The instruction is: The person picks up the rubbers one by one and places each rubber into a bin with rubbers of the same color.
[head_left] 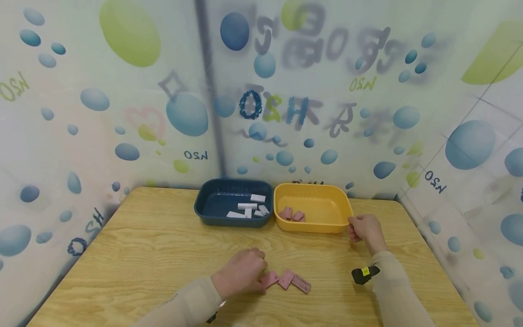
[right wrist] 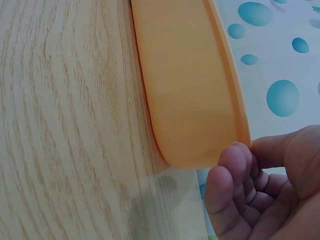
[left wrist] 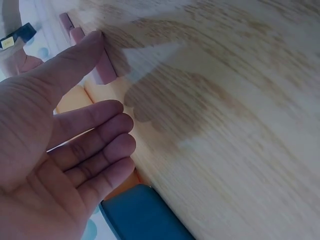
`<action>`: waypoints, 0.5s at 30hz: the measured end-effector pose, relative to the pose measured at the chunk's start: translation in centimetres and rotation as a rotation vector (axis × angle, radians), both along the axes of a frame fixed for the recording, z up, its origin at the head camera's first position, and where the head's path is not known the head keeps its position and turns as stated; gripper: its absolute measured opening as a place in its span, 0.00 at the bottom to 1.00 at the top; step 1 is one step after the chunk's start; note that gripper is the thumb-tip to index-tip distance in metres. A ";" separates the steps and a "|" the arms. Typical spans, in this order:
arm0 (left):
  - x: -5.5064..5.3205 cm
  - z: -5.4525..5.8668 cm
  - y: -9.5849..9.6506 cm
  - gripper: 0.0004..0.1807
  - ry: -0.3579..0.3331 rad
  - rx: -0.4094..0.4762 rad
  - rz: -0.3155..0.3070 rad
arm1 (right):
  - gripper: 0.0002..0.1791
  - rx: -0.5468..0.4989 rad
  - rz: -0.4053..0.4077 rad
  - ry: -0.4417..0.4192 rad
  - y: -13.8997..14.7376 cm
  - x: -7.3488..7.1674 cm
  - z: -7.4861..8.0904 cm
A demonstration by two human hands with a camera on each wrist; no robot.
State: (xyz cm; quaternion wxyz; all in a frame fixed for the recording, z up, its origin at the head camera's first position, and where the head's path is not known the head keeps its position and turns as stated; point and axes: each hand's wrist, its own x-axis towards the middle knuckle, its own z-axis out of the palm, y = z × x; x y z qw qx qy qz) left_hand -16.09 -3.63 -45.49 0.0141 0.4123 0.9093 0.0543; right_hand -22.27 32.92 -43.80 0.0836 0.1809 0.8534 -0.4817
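Note:
On the wooden table, three small pink blocks (head_left: 286,279) lie in a loose row, the leftmost partly behind my left hand (head_left: 241,274). In the left wrist view that hand's thumb (left wrist: 82,55) overlaps the nearest pink block (left wrist: 106,70). Its fingers (left wrist: 107,127) are relaxed and apart from the thumb, with nothing between them. My right hand (head_left: 365,229) pinches the right end of the yellow bin's rim (head_left: 314,227) between thumb and index finger, as the right wrist view also shows. Several pink blocks (head_left: 298,215) lie in the left part of the yellow bin.
A dark blue bin (head_left: 233,221) stands directly left of the yellow one, holding several white blocks (head_left: 247,206). Both bins are at the table's back edge, in front of a patterned curtain (head_left: 261,159). A black band with a yellow label (head_left: 365,274) is on the right wrist.

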 end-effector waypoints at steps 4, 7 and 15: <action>-0.1 -0.1 0.0 0.18 0.010 0.002 -0.008 | 0.18 0.010 0.000 -0.006 0.0 -0.1 0.0; -0.2 -0.2 -0.1 0.16 0.030 0.021 -0.017 | 0.18 0.014 -0.004 -0.009 0.0 -0.1 0.0; -0.4 -0.3 -0.4 0.07 -0.020 0.070 -0.004 | 0.18 0.005 -0.009 -0.009 0.0 -0.2 -0.1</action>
